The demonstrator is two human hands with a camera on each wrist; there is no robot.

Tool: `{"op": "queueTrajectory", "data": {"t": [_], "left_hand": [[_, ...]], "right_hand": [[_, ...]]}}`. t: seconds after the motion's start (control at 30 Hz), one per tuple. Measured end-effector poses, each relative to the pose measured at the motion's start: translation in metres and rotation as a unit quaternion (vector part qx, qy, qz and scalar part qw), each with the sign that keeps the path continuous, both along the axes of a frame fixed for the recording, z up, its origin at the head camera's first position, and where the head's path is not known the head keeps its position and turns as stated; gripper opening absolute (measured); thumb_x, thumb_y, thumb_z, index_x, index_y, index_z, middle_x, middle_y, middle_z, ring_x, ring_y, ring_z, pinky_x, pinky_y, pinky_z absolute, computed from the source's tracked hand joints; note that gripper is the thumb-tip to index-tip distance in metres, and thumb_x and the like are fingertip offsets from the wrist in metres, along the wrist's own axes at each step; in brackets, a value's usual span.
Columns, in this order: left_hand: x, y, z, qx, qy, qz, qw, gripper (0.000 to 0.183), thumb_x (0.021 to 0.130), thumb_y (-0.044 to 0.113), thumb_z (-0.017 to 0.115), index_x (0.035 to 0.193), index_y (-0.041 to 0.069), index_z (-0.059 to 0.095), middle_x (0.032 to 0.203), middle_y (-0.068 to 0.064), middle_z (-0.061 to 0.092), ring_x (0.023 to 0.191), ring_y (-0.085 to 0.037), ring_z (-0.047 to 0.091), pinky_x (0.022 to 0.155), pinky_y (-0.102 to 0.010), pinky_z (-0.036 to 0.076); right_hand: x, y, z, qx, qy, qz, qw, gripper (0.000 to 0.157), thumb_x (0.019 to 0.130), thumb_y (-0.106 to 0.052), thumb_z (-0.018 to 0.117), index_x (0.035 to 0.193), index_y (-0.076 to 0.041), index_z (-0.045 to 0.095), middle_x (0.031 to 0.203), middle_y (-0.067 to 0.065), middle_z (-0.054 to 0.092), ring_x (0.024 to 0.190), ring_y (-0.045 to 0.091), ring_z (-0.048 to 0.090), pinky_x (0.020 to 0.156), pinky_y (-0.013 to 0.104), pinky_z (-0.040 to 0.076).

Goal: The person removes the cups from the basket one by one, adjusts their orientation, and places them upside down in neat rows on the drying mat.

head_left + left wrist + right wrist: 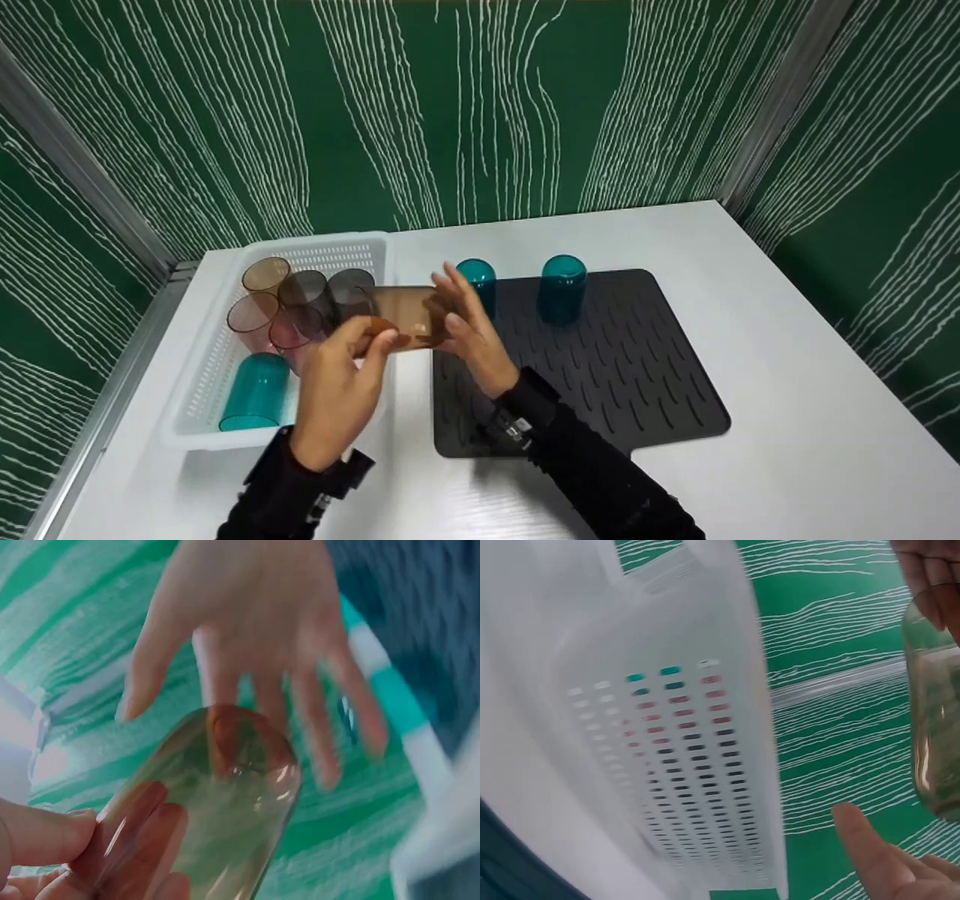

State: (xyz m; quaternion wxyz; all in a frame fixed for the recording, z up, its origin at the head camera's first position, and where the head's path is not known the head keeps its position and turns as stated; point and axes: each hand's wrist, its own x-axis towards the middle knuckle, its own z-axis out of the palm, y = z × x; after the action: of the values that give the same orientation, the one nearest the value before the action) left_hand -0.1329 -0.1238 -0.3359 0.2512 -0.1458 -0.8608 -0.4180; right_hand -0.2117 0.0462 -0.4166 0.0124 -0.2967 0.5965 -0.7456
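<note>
An amber glass (409, 311) is held sideways in the air between basket and mat. My left hand (337, 390) pinches it at the rim end, thumb against fingers; the left wrist view shows the tinted wall of the glass (225, 825) and its rounded base. Beside that base is my right hand (480, 345), its fingers extended and spread in the left wrist view. From the right wrist, a gap shows between the right fingers (870, 847) and the glass. Two teal glasses, one (562, 289) and another (478, 277) partly behind the right hand, stand upside down at the mat's back.
A white perforated basket (191, 405) at left holds several glasses: an amber one (266, 275), pink ones (251, 315), grey ones (306, 292) and a teal one (257, 386) on its side. The dark ridged drying mat (630, 360) lies right of it on the white table (795, 390).
</note>
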Motion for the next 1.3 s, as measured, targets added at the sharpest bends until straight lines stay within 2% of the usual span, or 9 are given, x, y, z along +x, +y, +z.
{"op": "queueTrajectory", "data": {"t": [0.17,0.27,0.37,0.47,0.6,0.7,0.9,1.13,1.3], "left_hand": [[0.003,0.015,-0.012,0.083,-0.046,-0.049,0.9942,0.014,0.094,0.011,0.064,0.101,-0.001,0.068,0.097,-0.014,0.076,0.097,-0.023,0.073,0.082,-0.034,0.057],[0.004,0.021,-0.018,0.115,-0.057,-0.053,0.9903,0.014,0.095,0.011,0.064,0.101,-0.001,0.068,0.097,-0.013,0.076,0.098,-0.022,0.073,0.082,-0.031,0.056],[0.004,0.027,-0.026,0.132,-0.062,-0.056,0.9876,0.014,0.095,0.013,0.063,0.101,0.000,0.068,0.097,-0.011,0.076,0.096,-0.018,0.073,0.080,-0.026,0.053],[0.003,0.031,-0.035,0.142,-0.076,-0.057,0.9853,0.016,0.096,0.015,0.062,0.101,0.001,0.068,0.096,-0.010,0.077,0.093,-0.015,0.072,0.078,-0.025,0.050],[0.003,0.035,-0.046,0.159,-0.107,-0.063,0.9794,0.017,0.096,0.017,0.062,0.102,0.002,0.067,0.095,-0.008,0.077,0.094,-0.013,0.071,0.081,-0.025,0.049],[0.003,0.039,-0.051,0.175,-0.125,-0.072,0.9739,0.018,0.097,0.018,0.061,0.104,0.002,0.066,0.098,-0.009,0.076,0.097,-0.014,0.071,0.083,-0.025,0.050],[0.003,0.047,-0.060,0.203,-0.140,-0.097,0.9641,0.021,0.098,0.016,0.059,0.109,-0.002,0.062,0.103,-0.013,0.075,0.101,-0.016,0.071,0.086,-0.024,0.051],[0.004,0.054,-0.069,0.135,-0.075,-0.080,0.9848,0.021,0.099,0.022,0.058,0.106,0.003,0.065,0.099,-0.009,0.076,0.099,-0.017,0.072,0.088,-0.034,0.055],[0.006,0.056,-0.074,0.080,-0.047,-0.086,0.9919,0.024,0.100,0.020,0.057,0.117,0.004,0.061,0.110,-0.005,0.074,0.106,-0.016,0.069,0.091,-0.039,0.054]], "right_hand": [[0.004,0.008,0.004,-0.043,0.036,-0.007,0.998,0.112,0.085,-0.073,0.052,0.157,-0.012,-0.008,0.164,0.019,0.005,0.146,0.047,0.024,0.108,0.058,0.039],[0.005,0.011,0.002,-0.066,0.052,-0.005,0.996,0.110,0.086,-0.070,0.054,0.158,-0.012,-0.005,0.163,0.023,0.007,0.145,0.045,0.028,0.108,0.051,0.043],[0.005,0.015,-0.004,-0.091,0.060,0.003,0.994,0.099,0.088,-0.064,0.058,0.159,-0.018,0.006,0.160,0.025,0.013,0.141,0.035,0.040,0.102,0.044,0.049],[0.004,0.019,-0.010,-0.095,0.068,-0.003,0.993,0.081,0.091,-0.055,0.060,0.154,-0.020,0.023,0.155,0.024,0.028,0.132,0.024,0.052,0.093,0.040,0.055],[0.003,0.024,-0.017,-0.070,0.090,-0.041,0.993,0.060,0.096,-0.038,0.062,0.141,-0.006,0.038,0.141,0.014,0.049,0.121,0.020,0.060,0.084,0.037,0.058],[0.004,0.027,-0.019,-0.055,0.096,-0.066,0.992,0.058,0.096,-0.031,0.063,0.132,0.006,0.039,0.132,0.004,0.055,0.116,0.017,0.061,0.084,0.034,0.058],[0.006,0.038,-0.017,-0.035,0.075,-0.082,0.993,0.057,0.092,-0.029,0.068,0.128,0.008,0.043,0.126,0.002,0.057,0.109,0.016,0.059,0.084,0.030,0.057],[0.003,0.056,-0.009,-0.019,0.084,-0.079,0.993,0.060,0.088,-0.022,0.074,0.130,0.009,0.044,0.124,0.002,0.058,0.107,0.016,0.060,0.082,0.030,0.058],[-0.002,0.075,-0.003,-0.013,0.119,-0.087,0.989,0.061,0.089,-0.024,0.072,0.130,0.011,0.043,0.124,0.001,0.060,0.102,0.014,0.063,0.078,0.029,0.058]]}}
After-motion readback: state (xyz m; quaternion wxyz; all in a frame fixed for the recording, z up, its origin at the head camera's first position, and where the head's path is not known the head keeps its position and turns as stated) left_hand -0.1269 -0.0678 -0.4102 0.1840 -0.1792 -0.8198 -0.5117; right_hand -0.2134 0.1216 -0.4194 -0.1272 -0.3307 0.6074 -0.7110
